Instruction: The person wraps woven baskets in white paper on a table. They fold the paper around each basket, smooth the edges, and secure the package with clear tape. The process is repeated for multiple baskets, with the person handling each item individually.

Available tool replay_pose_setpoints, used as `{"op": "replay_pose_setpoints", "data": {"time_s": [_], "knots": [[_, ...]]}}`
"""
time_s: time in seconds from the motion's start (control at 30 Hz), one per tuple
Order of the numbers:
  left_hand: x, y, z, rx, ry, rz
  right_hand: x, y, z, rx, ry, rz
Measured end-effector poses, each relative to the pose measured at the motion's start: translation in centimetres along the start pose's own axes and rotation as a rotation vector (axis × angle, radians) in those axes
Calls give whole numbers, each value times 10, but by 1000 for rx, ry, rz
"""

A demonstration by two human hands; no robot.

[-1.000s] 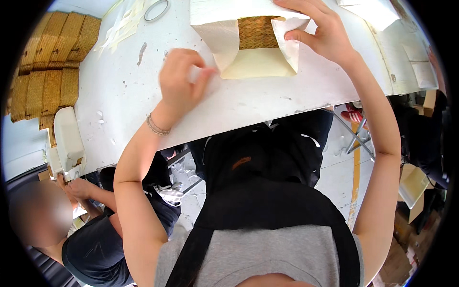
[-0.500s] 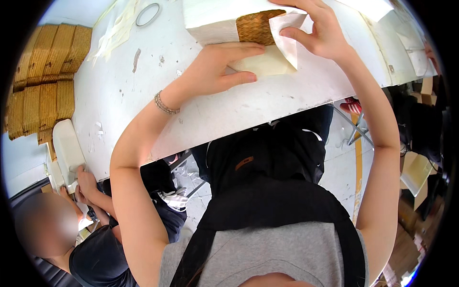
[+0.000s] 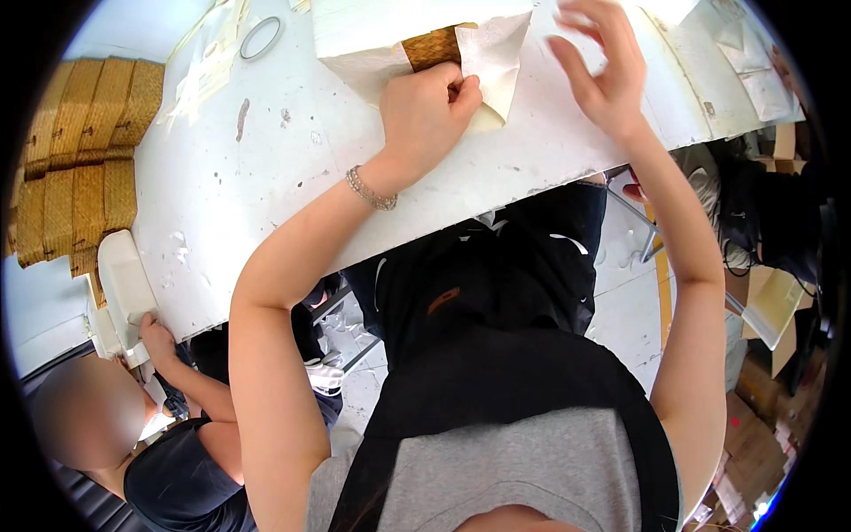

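A box wrapped in white paper (image 3: 495, 55) lies at the far edge of the view, its top cut off by the frame. Between the paper folds shows a patch of brown woven surface (image 3: 432, 48). My left hand (image 3: 418, 120) is closed in front of this end, thumb and curled fingers pinching the edge of the loose paper flap. Its fingertips are partly hidden. To the right of the box my right hand (image 3: 610, 82) is raised, apart from the paper, its fingers spread with nothing in them.
A grey ring (image 3: 261, 39) and strips of pale tape (image 3: 206, 73) lie on the white table (image 3: 292, 151). Stacked woven boxes (image 3: 84, 133) stand at the far left. Below them, another person's hand (image 3: 158, 340) touches a long white piece (image 3: 124, 268). Cardboard boxes (image 3: 758, 390) are at the right.
My left hand has gone from lying flat along the box to pinching the flap. My right hand has let go of the paper and moved right. The box appears further left.
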State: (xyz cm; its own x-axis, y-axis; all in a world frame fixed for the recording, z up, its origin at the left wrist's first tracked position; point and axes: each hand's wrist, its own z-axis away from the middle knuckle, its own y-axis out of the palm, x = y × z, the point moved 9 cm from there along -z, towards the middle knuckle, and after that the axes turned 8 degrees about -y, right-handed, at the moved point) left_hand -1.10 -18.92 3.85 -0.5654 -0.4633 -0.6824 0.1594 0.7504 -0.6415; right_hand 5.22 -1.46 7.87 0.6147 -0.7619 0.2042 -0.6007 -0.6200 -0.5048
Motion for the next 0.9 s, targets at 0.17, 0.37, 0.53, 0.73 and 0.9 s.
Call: {"op": "replay_pose_setpoints", "data": {"time_s": [0.17, 0.37, 0.53, 0.73, 0.9], "knots": [[2, 5, 3, 7, 18, -61, 50, 28, 19, 362, -146, 74], [-16, -27, 17, 22, 327, 275, 51, 47, 25, 472, -150, 243], [-3, -68, 48, 117, 656, -373, 48, 45, 22, 502, -201, 191], [0, -46, 44, 60, 755, -597, 36, 56, 15, 625, -103, 86], [9, -43, 32, 0, 672, -672, 31, 56, 11, 610, -13, -13]]}}
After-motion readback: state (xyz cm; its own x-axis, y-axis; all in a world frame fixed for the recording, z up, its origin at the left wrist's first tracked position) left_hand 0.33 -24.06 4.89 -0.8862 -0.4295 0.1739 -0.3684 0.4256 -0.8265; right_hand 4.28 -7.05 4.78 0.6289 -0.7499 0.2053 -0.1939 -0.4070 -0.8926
